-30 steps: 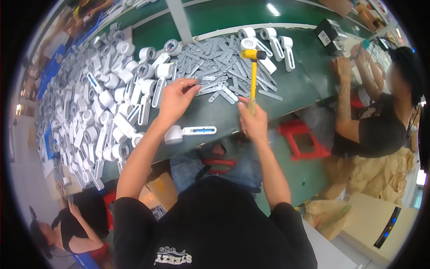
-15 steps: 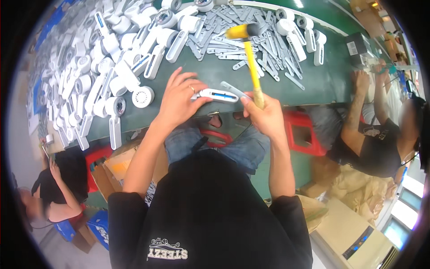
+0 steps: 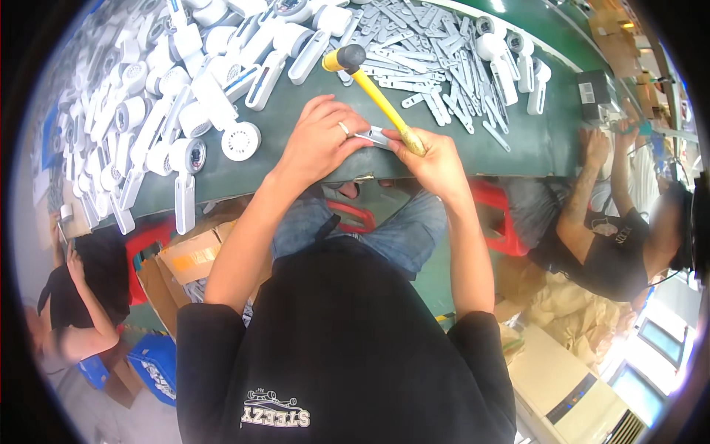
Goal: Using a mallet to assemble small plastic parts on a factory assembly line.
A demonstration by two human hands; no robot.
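Observation:
My left hand (image 3: 319, 140) is closed around a white handheld fan, whose round head is hidden under my palm. A grey strip-shaped cover (image 3: 376, 136) now lies along the fan's slotted handle, between my two hands. My right hand (image 3: 438, 164) grips a hammer (image 3: 379, 98) with a yellow handle and a black-and-yellow head, which points up and left over the table. The thumb and fingertips of that same hand press on the cover's right end. Beyond my hands lies a heap of loose grey covers (image 3: 414, 55).
White handheld fans (image 3: 155, 89) are piled across the table's left side, one round head (image 3: 241, 141) close to my left hand. Several more fans (image 3: 510, 63) lie at the right, by a dark box (image 3: 596, 95). Co-workers sit at both sides. An open carton (image 3: 194, 255) stands at lower left.
The grey cover has come down from my right fingers onto the fan's handle, covering the blue slot. The hammer's head has swung left, and both hands have drawn closer together.

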